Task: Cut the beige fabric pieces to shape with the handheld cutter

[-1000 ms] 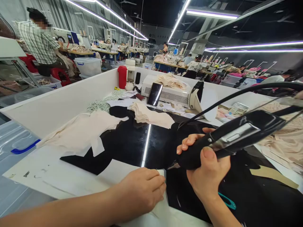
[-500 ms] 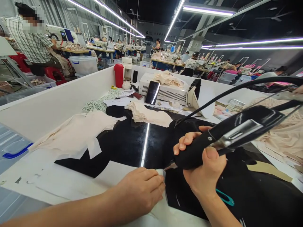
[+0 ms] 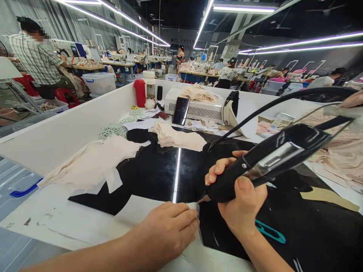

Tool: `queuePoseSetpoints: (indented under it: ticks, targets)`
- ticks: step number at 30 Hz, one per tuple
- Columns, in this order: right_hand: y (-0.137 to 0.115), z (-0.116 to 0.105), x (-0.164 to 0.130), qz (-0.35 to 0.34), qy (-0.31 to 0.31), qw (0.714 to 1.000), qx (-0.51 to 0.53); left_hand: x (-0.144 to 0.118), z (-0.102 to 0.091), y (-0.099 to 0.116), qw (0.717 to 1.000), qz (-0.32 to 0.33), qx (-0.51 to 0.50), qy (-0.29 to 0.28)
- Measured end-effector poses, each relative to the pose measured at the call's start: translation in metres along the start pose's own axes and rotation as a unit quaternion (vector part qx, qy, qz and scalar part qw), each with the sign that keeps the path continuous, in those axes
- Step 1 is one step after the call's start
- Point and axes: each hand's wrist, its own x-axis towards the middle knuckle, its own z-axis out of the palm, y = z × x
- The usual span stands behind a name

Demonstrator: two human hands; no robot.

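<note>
In my right hand (image 3: 241, 200) is a black corded power tool (image 3: 272, 160) with a silver lever, my fingers wrapped around its body. Its narrow metal blade (image 3: 204, 198) points left, its tip close to a white, thin piece (image 3: 193, 206). My left hand (image 3: 172, 228) pinches that piece at its edge, fingers pressed together; I cannot tell whether it is cloth or paper. Below both hands lie white sheets (image 3: 136, 207) and a glossy black table surface (image 3: 150, 177). Teal thread snips (image 3: 270, 231) lie beside my right wrist.
Cream fabric pieces (image 3: 93, 158) lie at left, and a cut stack (image 3: 177, 136) farther back. A phone (image 3: 180, 110) leans on a white vented box (image 3: 205, 107). The tool's cord (image 3: 263, 104) arcs at right. A low white wall (image 3: 70, 117) borders the table. People sit at sewing machines beyond.
The camera view has shifted slightly. The tool and my right hand appear slightly farther left, and more of the teal snips shows. Both hands keep their grips.
</note>
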Motion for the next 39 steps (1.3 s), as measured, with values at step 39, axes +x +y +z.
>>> queuePoseSetpoints:
  ticks: [39]
  targets:
    - [-0.005, 0.002, 0.006, -0.017, 0.006, 0.999, 0.041, 0.000, 0.008, -0.003, 0.999, 0.001, 0.031, 0.031]
